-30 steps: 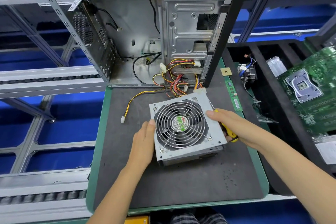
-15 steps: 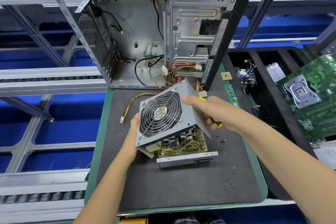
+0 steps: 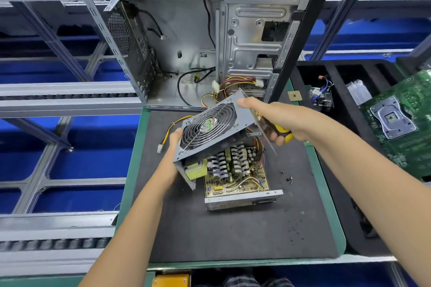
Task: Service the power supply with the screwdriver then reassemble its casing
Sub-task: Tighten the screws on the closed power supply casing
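Note:
The grey fan cover (image 3: pixel 211 127) of the power supply is lifted and tilted up to the right above its base (image 3: pixel 242 199), which lies on the dark mat. The yellowish circuit board (image 3: pixel 235 179) with coils and capacitors is exposed. My left hand (image 3: pixel 173 144) holds the cover's lower left edge. My right hand (image 3: pixel 270 116) grips the cover's upper right edge with the thumb on top, and its curled fingers also hold the yellow-and-black screwdriver (image 3: pixel 279 131) behind the cover. A few small screws (image 3: pixel 288 177) lie on the mat to the right of the base.
An open metal computer case (image 3: pixel 198 37) stands at the back, with coloured cables (image 3: pixel 233 87) running from it to the supply. A black foam tray (image 3: pixel 345 123) at the right holds parts and a green motherboard (image 3: pixel 401 123). Metal conveyor rails (image 3: pixel 63 95) run along the left.
The fan cover, flat on the supply a second ago, has been lifted and swung up to the right, exposing the circuit board. Both hands rose with it.

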Demonstrator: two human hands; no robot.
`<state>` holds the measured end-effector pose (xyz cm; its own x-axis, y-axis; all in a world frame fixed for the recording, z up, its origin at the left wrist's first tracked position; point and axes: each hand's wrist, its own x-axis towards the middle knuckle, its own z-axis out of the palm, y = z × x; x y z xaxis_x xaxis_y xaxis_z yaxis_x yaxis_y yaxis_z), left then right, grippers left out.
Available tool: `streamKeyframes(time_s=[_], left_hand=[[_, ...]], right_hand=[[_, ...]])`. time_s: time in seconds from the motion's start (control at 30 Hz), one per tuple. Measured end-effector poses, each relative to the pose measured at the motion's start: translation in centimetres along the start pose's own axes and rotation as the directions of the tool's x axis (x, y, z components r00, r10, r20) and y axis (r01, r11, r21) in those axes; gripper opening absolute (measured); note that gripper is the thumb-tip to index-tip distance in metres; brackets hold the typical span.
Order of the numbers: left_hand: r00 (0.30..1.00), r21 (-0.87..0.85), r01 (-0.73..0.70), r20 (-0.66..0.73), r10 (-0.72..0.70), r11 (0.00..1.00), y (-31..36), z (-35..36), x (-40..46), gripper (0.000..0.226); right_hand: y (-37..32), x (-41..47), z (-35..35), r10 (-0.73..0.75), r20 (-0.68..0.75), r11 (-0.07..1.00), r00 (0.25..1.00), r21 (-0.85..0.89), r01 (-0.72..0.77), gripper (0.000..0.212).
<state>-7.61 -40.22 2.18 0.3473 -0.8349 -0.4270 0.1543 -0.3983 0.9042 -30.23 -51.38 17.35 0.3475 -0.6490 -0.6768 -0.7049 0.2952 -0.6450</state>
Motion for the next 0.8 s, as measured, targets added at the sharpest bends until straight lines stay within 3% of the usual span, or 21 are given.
streamKeyframes(time_s=[0.23, 0.53, 0.8], left_hand=[[0.982, 0.026, -0.001, 0.189, -0.004, 1.0, 4.1, 2.0, 0.8, 0.039], [0.989, 0.031, 0.112, 0.094, -0.115, 0.993, 3.8, 2.1, 0.1, 0.049], [0.995, 0.121, -0.002, 0.103, -0.011, 0.993, 3.9, 1.4, 0.0, 0.045]], right_hand=[[0.1, 1.0, -1.4, 0.017, 0.001, 1.0, 1.0, 0.022, -0.017, 0.072], [1.0, 2.2, -1.7, 0.06, 0.095, 0.993, 0.994, 0.093, -0.069, 0.074], [2.2, 0.8, -1.3, -0.009, 0.099, 0.987, 0.995, 0.158, -0.006, 0.083]])
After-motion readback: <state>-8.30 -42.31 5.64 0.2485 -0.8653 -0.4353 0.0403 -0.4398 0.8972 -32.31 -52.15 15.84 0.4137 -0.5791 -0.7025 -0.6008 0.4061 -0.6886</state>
